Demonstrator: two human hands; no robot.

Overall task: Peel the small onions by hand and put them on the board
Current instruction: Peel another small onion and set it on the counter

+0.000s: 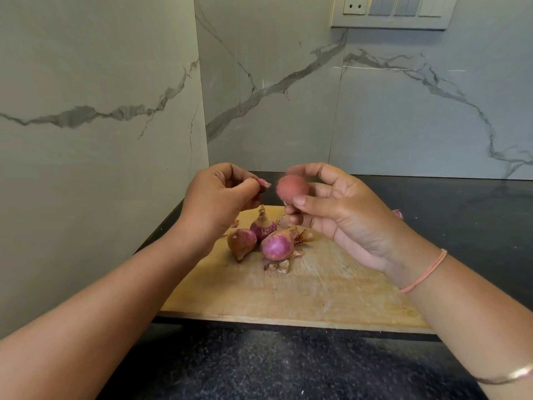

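Readable text: none in this view.
Switch plate (393,11): any marking on it is too small to tell.
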